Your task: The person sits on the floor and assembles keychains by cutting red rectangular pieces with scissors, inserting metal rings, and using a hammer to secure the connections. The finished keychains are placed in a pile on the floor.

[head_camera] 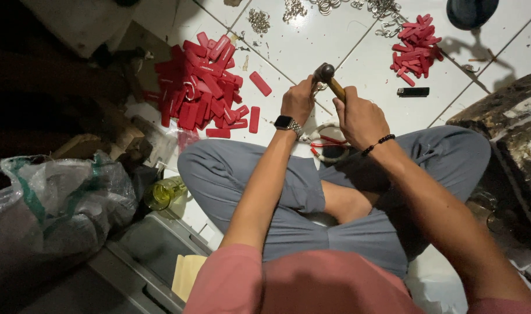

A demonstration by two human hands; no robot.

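Gripping a hammer [329,79], the right hand [360,118] is closed round the wooden handle, metal head up just above the left hand [299,100]. Left hand is curled shut w/ fingers tucked down toward the floor; something small is pinched under it but can't tell what, hidden by the hand itself. Smartwatch [285,122] on the left wrist, dark bead bracelet [379,142] on the right. Person sits cross-legged in grey trousers on white floor tiles [312,40], hands over the gap in front of the knees. Just below the hands, between the legs, lie red-handled pliers [326,141] & a ring-shaped thing, partly hidden. Big heap of red tags [198,84] to the left, a few loose ones at its edge; smaller red pile [416,49] at upper right, well apart from hands. Black lighter [412,92] near that pile. Metal rings [259,20] scattered along the top. Yellowish bottle [163,193] beside the left knee, grey plastic bag [61,197] further left
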